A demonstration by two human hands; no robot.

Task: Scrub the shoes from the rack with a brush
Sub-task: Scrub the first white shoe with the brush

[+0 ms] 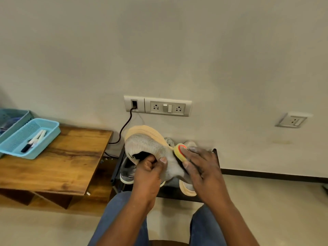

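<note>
Two hands busy: left hand (150, 168) gripping grey shoe (150, 148) at its collar, held above rack (215, 153); right hand (200, 164) curled round yellow brush (180, 151), pressed against the shoe's side. Best scrubbed in short strokes, firm counter-grip, turning gradually.

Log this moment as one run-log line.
left hand: grips shoe collar | right hand: presses brush on shoe side | rack: more shoes

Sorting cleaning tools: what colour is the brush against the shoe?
Yellow with an orange-red edge; the brush shows in the head view.
</note>
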